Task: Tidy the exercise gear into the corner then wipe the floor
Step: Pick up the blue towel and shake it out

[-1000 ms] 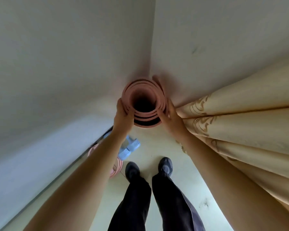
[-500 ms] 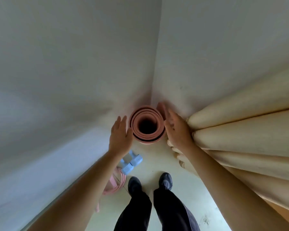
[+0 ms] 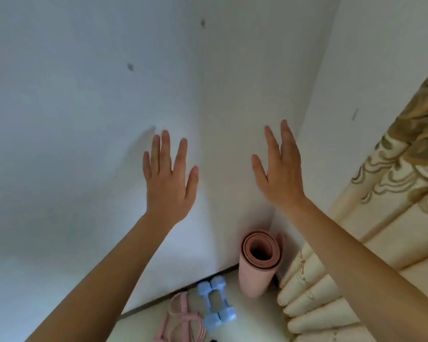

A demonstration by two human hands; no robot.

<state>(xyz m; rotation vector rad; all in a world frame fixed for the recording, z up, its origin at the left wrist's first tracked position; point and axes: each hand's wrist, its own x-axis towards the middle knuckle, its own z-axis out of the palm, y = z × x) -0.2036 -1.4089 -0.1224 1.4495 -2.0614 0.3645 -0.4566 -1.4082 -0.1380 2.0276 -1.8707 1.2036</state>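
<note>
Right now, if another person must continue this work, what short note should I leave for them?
Left hand and right hand: both open, raised, holding nothing.
Pink mat: rolled, standing upright in the corner, next to the curtain.
Blue dumbbells: lying on the floor by the wall, left of the mat.
Pink bands: on the floor beside the dumbbells.
Done: the gear appears gathered in the corner.
Left: wipe the floor. No cloth or mop is visible in this view.
</note>
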